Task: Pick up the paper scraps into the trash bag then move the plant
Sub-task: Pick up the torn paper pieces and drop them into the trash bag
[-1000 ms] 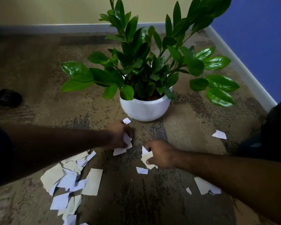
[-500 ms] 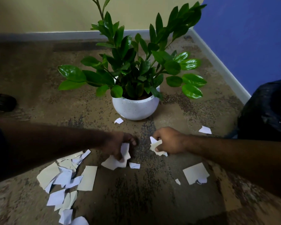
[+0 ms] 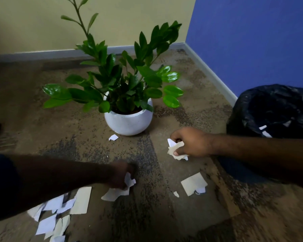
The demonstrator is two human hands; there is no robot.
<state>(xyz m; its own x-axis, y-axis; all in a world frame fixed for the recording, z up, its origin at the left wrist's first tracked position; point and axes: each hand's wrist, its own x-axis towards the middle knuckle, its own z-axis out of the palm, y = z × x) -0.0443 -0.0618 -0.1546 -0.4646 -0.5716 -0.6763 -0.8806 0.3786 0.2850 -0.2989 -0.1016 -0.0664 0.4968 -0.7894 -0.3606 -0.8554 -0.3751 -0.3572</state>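
head view, both hands clutching paper scraps, trash bag right

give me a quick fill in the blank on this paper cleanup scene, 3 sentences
1. The plant grows in a round ____ pot.
2. The right hand clutches crumpled paper scraps near the ____ trash bag.
3. The wall behind the trash bag is painted ____.

Missing words: white; black; blue
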